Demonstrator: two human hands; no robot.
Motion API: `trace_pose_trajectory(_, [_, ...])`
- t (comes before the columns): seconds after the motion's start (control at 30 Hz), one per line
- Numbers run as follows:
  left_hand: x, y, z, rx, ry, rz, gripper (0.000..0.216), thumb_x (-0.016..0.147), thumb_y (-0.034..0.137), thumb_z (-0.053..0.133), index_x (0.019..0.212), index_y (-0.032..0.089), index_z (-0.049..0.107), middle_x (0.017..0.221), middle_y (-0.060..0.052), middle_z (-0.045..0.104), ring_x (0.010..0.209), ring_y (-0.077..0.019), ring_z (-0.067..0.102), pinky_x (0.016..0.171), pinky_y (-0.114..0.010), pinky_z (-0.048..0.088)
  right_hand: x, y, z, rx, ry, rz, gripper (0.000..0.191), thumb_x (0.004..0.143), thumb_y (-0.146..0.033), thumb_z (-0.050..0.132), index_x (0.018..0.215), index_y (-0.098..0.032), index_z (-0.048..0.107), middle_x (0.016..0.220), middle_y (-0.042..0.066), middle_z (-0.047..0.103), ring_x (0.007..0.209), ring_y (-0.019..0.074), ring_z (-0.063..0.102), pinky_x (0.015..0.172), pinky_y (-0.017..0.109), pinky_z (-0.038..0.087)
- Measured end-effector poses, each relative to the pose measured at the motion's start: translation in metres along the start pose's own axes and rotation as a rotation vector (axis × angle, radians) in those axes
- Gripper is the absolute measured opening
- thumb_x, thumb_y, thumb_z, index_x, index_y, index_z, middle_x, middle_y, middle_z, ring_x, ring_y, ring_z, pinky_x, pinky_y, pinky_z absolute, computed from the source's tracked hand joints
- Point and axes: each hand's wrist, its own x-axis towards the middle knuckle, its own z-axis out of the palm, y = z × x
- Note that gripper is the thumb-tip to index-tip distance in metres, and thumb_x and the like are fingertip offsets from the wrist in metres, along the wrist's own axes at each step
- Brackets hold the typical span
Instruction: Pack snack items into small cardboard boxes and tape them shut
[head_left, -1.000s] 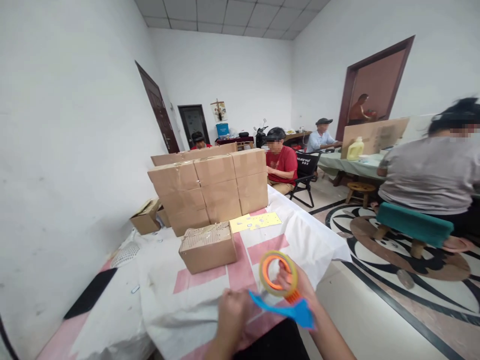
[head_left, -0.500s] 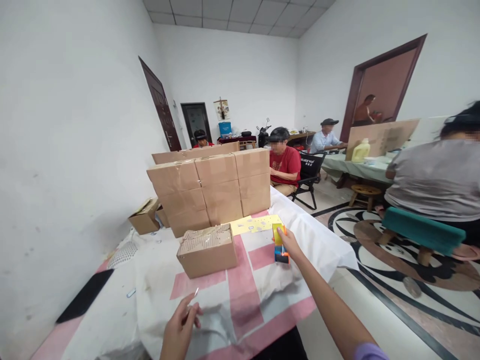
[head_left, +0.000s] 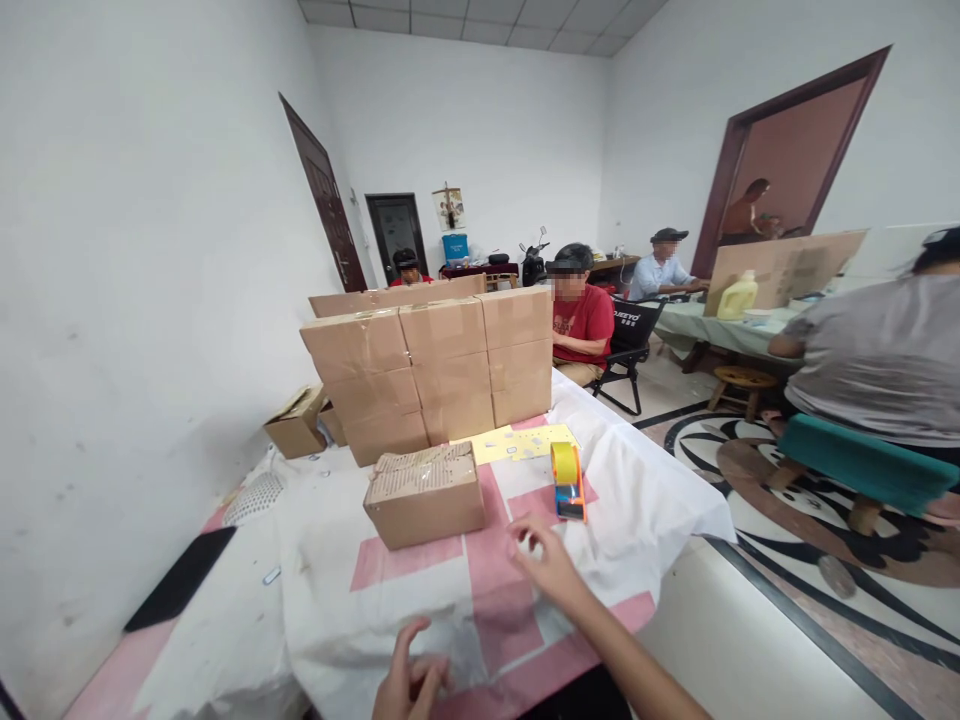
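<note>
**Now that the tape dispenser is down, both hands are empty**

Half a second ago the right hand (head_left: 549,558) was gripping the tape dispenser (head_left: 568,481). It has since let go and drawn back toward the body. The dispenser now stands alone on the tabletop (head_left: 457,600), just beside the yellow sheet (head_left: 525,442) and right of the small cardboard box (head_left: 425,492). The right hand's fingers (head_left: 529,532) are loosely spread above the cloth, near the dispenser but apart from it. The left hand (head_left: 409,685), at the lower edge, has its fingers half bent and parted, with nothing seen between them.
</note>
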Motion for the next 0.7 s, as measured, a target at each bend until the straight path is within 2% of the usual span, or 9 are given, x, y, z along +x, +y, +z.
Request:
trace_pose_trajectory(0.07, [0.004,0.026,0.006,0.018,-0.127,0.037,0.068,0.084,0.073,0.055,0.127,0.021,0.045,0.070,-0.001,0.070,0.052,-0.0174,0.058,0.050,-0.027,0.039,-0.023,-0.021,0.029,-0.026,-0.276,-0.024,0.032,0.073,-0.036,0.079,0.100,-0.021,0.071,0.096,0.005,0.067,0.086,0.0213,0.062,0.075,0.032,0.047])
trace_pose_trajectory(0.1, [0.005,0.038,0.009,0.012,-0.174,0.050,0.065,0.086,0.069,0.056,0.127,0.021,0.045,0.073,-0.002,0.071,0.057,-0.0184,0.062,0.052,-0.027,0.041,-0.030,-0.032,0.038,-0.035,-0.361,-0.014,0.030,0.072,-0.031,0.081,0.099,-0.021,0.073,0.095,0.004,0.067,0.086,0.0206,0.062,0.075,0.031,0.047])
trace_pose_trajectory(0.17, [0.009,0.057,0.015,-0.015,-0.217,0.059,0.064,0.087,0.066,0.057,0.130,0.021,0.042,0.076,-0.003,0.072,0.059,-0.0180,0.062,0.053,-0.026,0.043,-0.034,-0.049,0.047,-0.057,-0.426,0.002,0.014,0.073,-0.021,0.078,0.087,-0.021,0.075,0.088,0.002,0.066,0.081,0.0187,0.062,0.075,0.030,0.046])
trace_pose_trajectory(0.2, [0.010,0.063,0.018,-0.034,-0.216,0.056,0.066,0.087,0.066,0.057,0.132,0.020,0.040,0.076,-0.003,0.071,0.054,-0.0163,0.059,0.051,-0.025,0.042,-0.032,-0.056,0.047,-0.071,-0.436,-0.012,0.006,0.075,-0.016,0.075,0.080,-0.020,0.074,0.083,0.002,0.066,0.080,0.0182,0.062,0.076,0.030,0.046])
trace_pose_trajectory(0.3, [0.014,0.070,0.023,-0.071,-0.187,0.033,0.076,0.086,0.067,0.056,0.140,0.020,0.031,0.075,-0.002,0.071,0.043,-0.0122,0.048,0.044,-0.023,0.036,-0.016,-0.071,0.038,-0.127,-0.463,-0.127,0.009,0.079,-0.014,0.071,0.072,-0.021,0.072,0.084,0.002,0.065,0.086,0.0199,0.062,0.081,0.032,0.045])
trace_pose_trajectory(0.4, [0.021,0.066,0.019,-0.018,-0.172,0.010,0.079,0.087,0.064,0.056,0.145,0.017,0.030,0.062,0.002,0.067,0.047,-0.0155,0.052,0.049,-0.024,0.038,0.008,-0.080,0.023,-0.110,-0.378,-0.244,0.013,0.087,-0.022,0.065,0.075,-0.021,0.070,0.086,0.004,0.065,0.087,0.0209,0.061,0.081,0.034,0.045])
trace_pose_trajectory(0.53, [0.038,0.068,-0.005,0.162,-0.084,0.103,0.059,0.090,0.056,0.055,0.135,0.017,0.047,0.057,0.005,0.061,0.056,-0.0173,0.056,0.061,-0.027,0.040,0.049,-0.099,0.003,-0.144,-0.178,-0.323,0.022,0.094,-0.032,0.060,0.078,-0.022,0.070,0.094,0.006,0.065,0.095,0.0236,0.060,0.089,0.039,0.044])
trace_pose_trajectory(0.6, [0.049,0.078,-0.019,0.228,0.013,0.196,0.049,0.092,0.052,0.055,0.127,0.018,0.053,0.065,0.004,0.063,0.060,-0.0163,0.055,0.063,-0.028,0.040,0.072,-0.108,0.001,-0.157,-0.205,-0.332,0.023,0.093,-0.037,0.062,0.078,-0.023,0.071,0.099,0.007,0.065,0.100,0.0250,0.059,0.093,0.041,0.043])
trace_pose_trajectory(0.7, [0.067,0.103,-0.037,0.245,0.168,0.301,0.048,0.093,0.050,0.055,0.128,0.017,0.054,0.071,0.002,0.063,0.063,-0.0154,0.055,0.066,-0.027,0.040,0.108,-0.114,0.014,-0.088,-0.303,-0.279,0.027,0.092,-0.042,0.063,0.078,-0.022,0.073,0.101,0.007,0.066,0.101,0.0239,0.061,0.094,0.039,0.045])
